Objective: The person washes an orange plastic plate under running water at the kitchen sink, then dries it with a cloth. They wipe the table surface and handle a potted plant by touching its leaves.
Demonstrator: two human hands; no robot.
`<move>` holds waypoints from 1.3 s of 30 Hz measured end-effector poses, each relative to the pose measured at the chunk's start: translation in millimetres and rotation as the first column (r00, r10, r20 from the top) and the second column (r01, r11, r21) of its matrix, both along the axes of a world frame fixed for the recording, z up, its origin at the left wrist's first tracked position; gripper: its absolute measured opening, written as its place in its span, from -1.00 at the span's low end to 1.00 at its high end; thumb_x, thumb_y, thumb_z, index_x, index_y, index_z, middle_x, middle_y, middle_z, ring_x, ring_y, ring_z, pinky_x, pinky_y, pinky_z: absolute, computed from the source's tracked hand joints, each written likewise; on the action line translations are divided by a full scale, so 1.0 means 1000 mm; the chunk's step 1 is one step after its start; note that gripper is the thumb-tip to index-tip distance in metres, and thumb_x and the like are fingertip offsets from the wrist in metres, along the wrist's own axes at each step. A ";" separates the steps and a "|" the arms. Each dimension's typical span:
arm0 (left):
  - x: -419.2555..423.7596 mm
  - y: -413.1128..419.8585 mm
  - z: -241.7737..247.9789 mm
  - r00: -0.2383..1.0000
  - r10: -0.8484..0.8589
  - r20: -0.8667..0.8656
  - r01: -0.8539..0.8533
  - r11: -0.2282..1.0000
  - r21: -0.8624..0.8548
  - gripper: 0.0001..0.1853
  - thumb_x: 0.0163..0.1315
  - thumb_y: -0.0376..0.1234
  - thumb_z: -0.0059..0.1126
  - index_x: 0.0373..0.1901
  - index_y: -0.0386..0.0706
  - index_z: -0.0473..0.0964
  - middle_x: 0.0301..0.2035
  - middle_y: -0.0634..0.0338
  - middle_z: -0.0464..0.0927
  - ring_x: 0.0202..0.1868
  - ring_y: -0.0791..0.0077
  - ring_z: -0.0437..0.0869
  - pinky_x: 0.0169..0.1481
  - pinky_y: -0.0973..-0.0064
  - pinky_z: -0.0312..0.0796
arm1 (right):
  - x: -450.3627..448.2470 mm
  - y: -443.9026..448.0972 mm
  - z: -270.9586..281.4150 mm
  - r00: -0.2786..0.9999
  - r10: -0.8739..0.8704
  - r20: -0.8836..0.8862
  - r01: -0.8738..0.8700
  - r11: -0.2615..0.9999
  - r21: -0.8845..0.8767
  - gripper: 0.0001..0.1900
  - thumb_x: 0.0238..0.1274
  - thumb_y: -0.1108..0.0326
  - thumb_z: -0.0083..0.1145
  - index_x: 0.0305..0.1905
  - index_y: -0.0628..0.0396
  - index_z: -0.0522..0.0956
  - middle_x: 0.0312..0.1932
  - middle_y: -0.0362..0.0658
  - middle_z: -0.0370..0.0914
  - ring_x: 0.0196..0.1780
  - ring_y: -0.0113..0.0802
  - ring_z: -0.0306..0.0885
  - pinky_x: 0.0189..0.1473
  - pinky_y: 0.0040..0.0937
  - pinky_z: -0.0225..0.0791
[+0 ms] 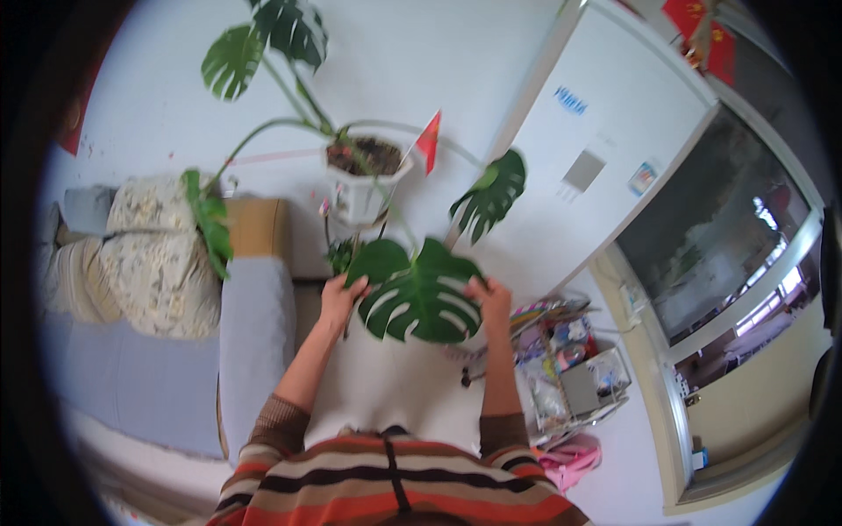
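Observation:
A large, split monstera leaf spreads out in front of me, held by both hands at its opposite edges. My left hand pinches the left edge between thumb and fingers. On the right edge, my right hand grips in the same way. The leaf's stem runs up to a monstera plant in a white faceted pot filled with dark soil. A small red flag on a thin stick stands at the pot's right side. Another split leaf hangs to the upper right, and more leaves spread to the left.
A sofa with a grey-blue cover and patterned cushions lies to the left. To the right stand a rack of assorted items, a pink bag and a white door. A smaller green plant sits below the pot.

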State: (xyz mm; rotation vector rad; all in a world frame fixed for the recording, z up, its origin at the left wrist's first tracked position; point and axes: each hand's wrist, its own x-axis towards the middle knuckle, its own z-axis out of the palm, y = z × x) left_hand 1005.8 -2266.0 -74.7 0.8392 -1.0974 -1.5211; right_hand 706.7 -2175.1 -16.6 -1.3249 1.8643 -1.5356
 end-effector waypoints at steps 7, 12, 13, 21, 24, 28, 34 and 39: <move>0.006 0.002 0.022 0.999 -0.006 -0.046 0.009 0.998 0.054 -0.81 0.33 -0.30 0.23 -0.17 -0.23 0.65 -0.35 0.24 0.67 -0.35 0.59 0.58 -0.18 0.57 0.42 | -0.007 0.009 0.013 0.911 0.298 0.284 -0.258 0.951 -0.170 -0.41 0.27 0.47 0.24 0.37 0.31 0.31 0.19 -0.04 0.50 0.20 -0.37 0.45 0.26 -0.43 0.29; 0.003 0.012 0.029 1.000 -0.006 -0.026 0.010 0.988 0.153 -0.80 0.37 -0.22 0.19 -0.18 -0.15 0.63 -0.36 0.25 0.70 -0.40 0.65 0.62 -0.15 0.61 0.48 | -0.013 0.015 -0.013 0.876 0.366 0.313 -0.356 0.930 -0.090 -0.46 0.23 0.50 0.25 0.29 0.34 0.35 0.07 -0.04 0.58 0.12 -0.34 0.53 0.22 -0.43 0.34; -0.001 0.015 0.027 0.999 0.016 -0.037 -0.010 0.986 0.168 -0.80 0.36 -0.23 0.21 -0.18 -0.16 0.63 -0.38 0.24 0.69 -0.43 0.64 0.61 -0.19 0.62 0.48 | -0.016 0.014 -0.020 0.870 0.352 0.347 -0.359 0.932 -0.045 -0.51 0.23 0.51 0.24 0.24 0.35 0.39 0.03 -0.05 0.60 0.09 -0.33 0.56 0.21 -0.43 0.36; -0.034 0.044 -0.012 0.978 0.150 -0.143 -0.137 0.986 0.096 -0.29 0.12 -0.37 0.44 0.31 -0.17 0.29 0.14 0.22 0.49 0.20 0.39 0.47 0.32 0.34 0.26 | -0.037 0.008 -0.045 0.848 0.267 0.458 -0.227 0.964 -0.142 -0.82 0.30 0.47 0.20 -0.09 0.34 0.57 -0.21 -0.13 0.64 -0.15 -0.36 0.66 -0.01 -0.45 0.49; -0.054 0.056 -0.036 0.977 0.171 -0.131 -0.152 0.978 0.143 -0.29 0.10 -0.47 0.40 0.31 -0.18 0.30 0.13 0.20 0.52 0.19 0.40 0.47 0.32 0.34 0.26 | -0.049 0.001 -0.042 0.835 0.309 0.455 -0.257 0.951 -0.175 -0.81 0.31 0.44 0.21 -0.09 0.34 0.57 -0.20 -0.13 0.64 -0.14 -0.35 0.65 -0.01 -0.43 0.48; -0.080 0.061 -0.058 0.934 0.300 -0.194 -0.267 0.947 0.179 -0.52 0.16 -0.63 0.24 0.16 -0.24 0.49 -0.03 0.23 0.63 -0.06 0.52 0.60 0.06 0.55 0.43 | -0.065 -0.012 -0.038 0.849 0.282 0.447 -0.214 0.957 -0.197 -0.81 0.30 0.45 0.22 -0.07 0.33 0.58 -0.12 -0.11 0.63 -0.11 -0.31 0.65 0.03 -0.42 0.46; -0.107 0.071 -0.059 0.921 0.344 -0.185 -0.335 0.939 0.077 -0.58 0.26 -0.67 0.08 0.16 -0.29 0.47 -0.04 0.24 0.62 -0.02 0.59 0.58 0.14 0.58 0.42 | -0.082 -0.026 -0.033 0.875 0.228 0.426 -0.173 0.971 -0.166 -0.78 0.33 0.48 0.18 0.01 0.29 0.54 -0.05 -0.07 0.62 -0.04 -0.26 0.65 0.06 -0.36 0.50; -0.106 0.076 -0.047 0.953 0.299 -0.049 -0.290 0.946 0.142 -0.62 0.28 -0.63 0.09 0.15 -0.29 0.47 -0.13 0.24 0.62 -0.11 0.59 0.59 0.04 0.59 0.45 | -0.084 -0.034 -0.033 0.871 0.231 0.434 -0.164 0.969 -0.187 -0.78 0.34 0.45 0.19 0.00 0.30 0.53 -0.07 -0.08 0.62 -0.08 -0.30 0.64 0.04 -0.40 0.52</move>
